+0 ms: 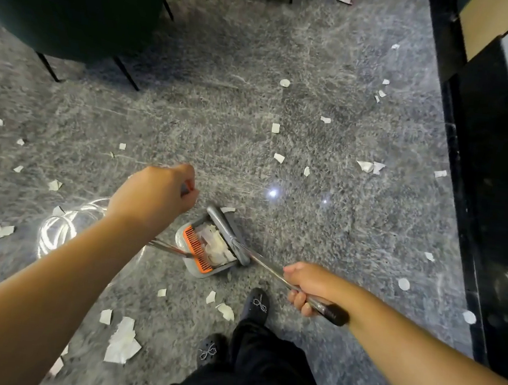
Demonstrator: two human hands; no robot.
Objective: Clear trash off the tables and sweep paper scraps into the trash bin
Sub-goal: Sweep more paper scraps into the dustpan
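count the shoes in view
2: one black shoe beside the broom handle below the dustpan; another black shoe lower left of it.

There is one view only, from the wide-angle camera on my head, so no second view shares the scene. It looks forward and steeply down past my two bare forearms to the speckled grey stone floor (329, 156), with my black shoes at the bottom edge. My arms are nearest; the floor lies farther below. Straight lines bow toward the edges.
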